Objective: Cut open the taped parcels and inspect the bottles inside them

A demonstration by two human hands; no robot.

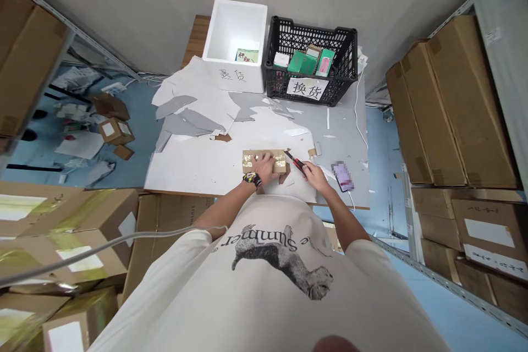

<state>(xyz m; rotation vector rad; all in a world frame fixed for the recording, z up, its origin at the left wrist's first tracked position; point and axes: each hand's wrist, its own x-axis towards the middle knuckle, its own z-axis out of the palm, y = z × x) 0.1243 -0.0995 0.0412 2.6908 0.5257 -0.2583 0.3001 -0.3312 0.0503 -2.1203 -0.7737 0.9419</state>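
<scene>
A small cardboard parcel [264,161] wrapped in shiny tape lies flat on the white-covered table [198,168]. My left hand [263,168] rests on top of it, fingers spread, with a patterned watch [252,179] on the wrist. My right hand [315,177] grips a red and black box cutter [294,163], whose tip points left and sits close to the parcel's right end. A torn cardboard scrap [283,177] lies just below that end.
A white foam box [235,30] and a black plastic crate [311,60] with small boxes, both labelled, stand at the table's far edge. A phone [342,176] on a cable lies to the right. Cardboard cartons fill shelves on both sides, and paper scraps cover the table.
</scene>
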